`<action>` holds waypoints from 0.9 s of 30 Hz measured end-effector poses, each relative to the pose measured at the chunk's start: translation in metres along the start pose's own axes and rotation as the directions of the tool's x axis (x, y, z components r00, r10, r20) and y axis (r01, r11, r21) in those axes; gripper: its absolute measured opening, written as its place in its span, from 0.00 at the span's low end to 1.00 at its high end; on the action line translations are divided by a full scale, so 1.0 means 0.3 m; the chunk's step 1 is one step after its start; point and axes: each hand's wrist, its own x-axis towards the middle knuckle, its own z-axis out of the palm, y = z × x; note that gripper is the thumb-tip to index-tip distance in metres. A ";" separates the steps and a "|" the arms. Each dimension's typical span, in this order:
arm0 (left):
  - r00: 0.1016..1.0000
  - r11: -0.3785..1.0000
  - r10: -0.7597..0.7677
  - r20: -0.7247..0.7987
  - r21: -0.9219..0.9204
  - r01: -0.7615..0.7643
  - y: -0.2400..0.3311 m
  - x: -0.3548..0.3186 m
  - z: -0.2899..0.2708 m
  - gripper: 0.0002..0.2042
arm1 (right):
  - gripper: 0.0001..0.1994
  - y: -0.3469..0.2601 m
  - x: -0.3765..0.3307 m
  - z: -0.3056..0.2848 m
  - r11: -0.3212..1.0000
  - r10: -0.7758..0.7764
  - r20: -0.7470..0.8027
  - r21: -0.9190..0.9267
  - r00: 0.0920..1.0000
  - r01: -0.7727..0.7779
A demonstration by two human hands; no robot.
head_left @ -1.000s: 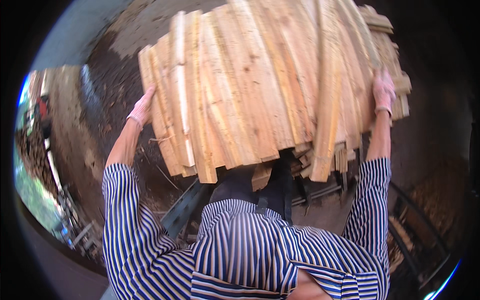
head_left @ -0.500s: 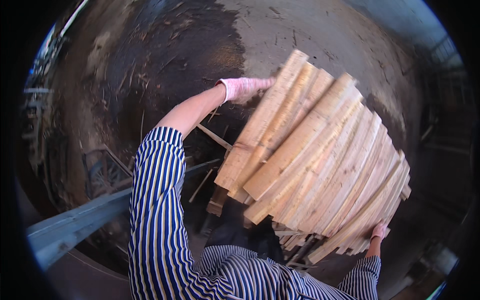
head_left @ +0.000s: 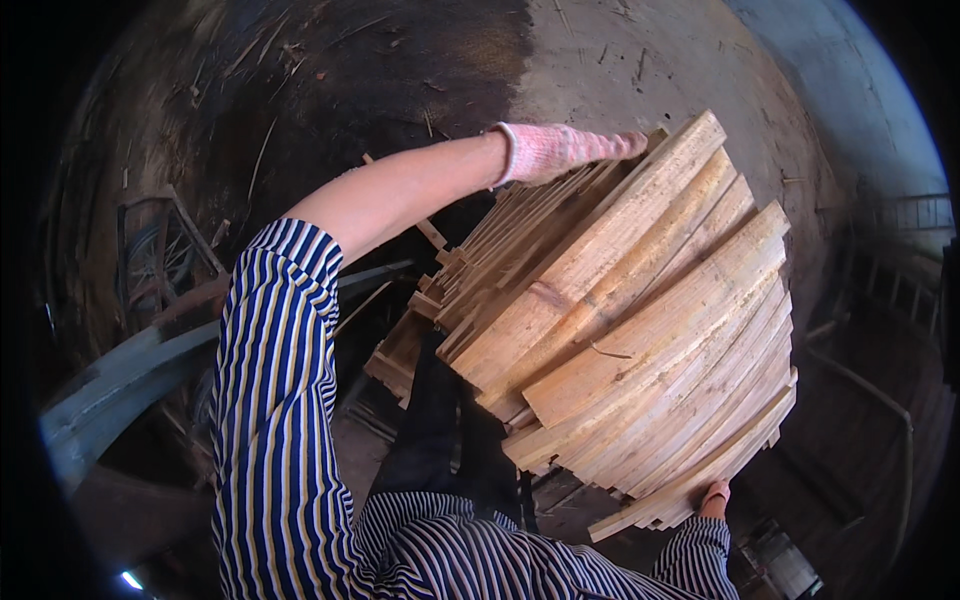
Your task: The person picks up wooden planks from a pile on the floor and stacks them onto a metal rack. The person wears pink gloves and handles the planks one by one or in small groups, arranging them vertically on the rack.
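Your left hand (head_left: 560, 150), gloved, fingers clamped over the far end of the bundle of wooden slats (head_left: 620, 340). Right hand (head_left: 714, 496) grips its near lower end; fingers mostly hidden. Bundle spans between them, tilted. Keep both ends squeezed inward so loose slats don't slide out.

No packages, labels, signs or screens show anywhere in this view.
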 end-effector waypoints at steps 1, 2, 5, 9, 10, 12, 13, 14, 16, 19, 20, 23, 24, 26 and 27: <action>1.000 1.000 -0.011 -0.013 0.008 0.011 0.019 0.049 -0.017 0.27 | 0.33 0.000 0.008 0.017 1.000 0.016 0.016 0.007 1.000 -0.016; 0.999 0.999 -0.025 -0.024 0.019 0.025 0.047 0.095 -0.037 0.28 | 0.33 -0.004 0.020 0.029 0.999 0.030 0.026 0.009 0.999 -0.031; 0.994 0.996 -0.094 -0.062 0.000 0.094 0.138 0.231 -0.097 0.30 | 0.36 0.119 0.121 -0.015 0.996 -0.026 -0.084 -0.087 0.996 0.018; 0.994 0.968 -0.102 -0.026 0.230 0.106 0.042 0.034 -0.152 0.28 | 0.38 0.175 0.137 -0.005 0.969 -0.163 -0.058 -0.197 0.985 0.149; 0.990 0.755 0.138 0.001 0.647 -0.105 0.021 -0.086 -0.207 0.27 | 0.38 0.141 0.129 0.012 0.977 -0.129 -0.034 -0.174 0.991 0.121; 0.833 -0.354 0.503 0.229 0.934 -0.043 -0.068 -0.296 -0.354 0.26 | 0.37 0.058 0.102 0.032 0.992 -0.059 0.026 -0.108 0.998 0.061; 0.789 -0.433 0.537 0.298 0.900 -0.046 -0.072 -0.383 -0.442 0.26 | 0.38 0.107 0.104 0.031 0.998 -0.055 0.002 0.030 0.998 0.055; 0.754 -0.452 0.556 0.350 0.889 -0.079 -0.080 -0.450 -0.538 0.25 | 0.37 0.095 0.101 0.030 0.999 -0.037 -0.021 0.021 0.999 0.038; 0.669 -0.467 0.607 0.429 0.874 -0.136 -0.092 -0.523 -0.697 0.24 | 0.37 0.043 0.082 0.046 1.000 -0.013 -0.057 0.004 0.998 0.013; 0.624 -0.646 0.554 0.551 0.757 -0.094 -0.145 -0.469 -0.713 0.23 | 0.35 0.084 0.108 0.017 0.994 0.067 -0.147 0.092 0.987 -0.054; 0.641 -0.806 0.413 0.647 0.588 -0.074 -0.191 -0.454 -0.689 0.23 | 0.35 0.089 0.098 0.032 0.994 0.049 -0.132 0.099 0.990 -0.036; 0.569 -0.902 0.303 0.765 0.422 -0.088 -0.178 -0.452 -0.717 0.22 | 0.35 0.059 0.070 0.064 0.993 -0.023 -0.094 0.116 0.995 0.034; 0.563 -0.972 0.217 0.798 0.229 0.050 -0.175 -0.453 -0.733 0.22 | 0.35 0.055 0.062 0.064 0.990 -0.044 -0.081 0.128 0.996 0.054; 0.480 -0.570 0.686 0.546 0.814 -0.111 -0.220 -0.406 -0.717 0.17 | 0.35 0.070 0.043 0.057 0.987 -0.066 -0.059 0.143 0.996 0.074; 0.467 -0.577 0.668 0.580 0.799 -0.167 -0.201 -0.417 -0.747 0.17 | 0.36 0.053 0.045 0.062 0.984 -0.086 -0.051 0.153 0.995 0.093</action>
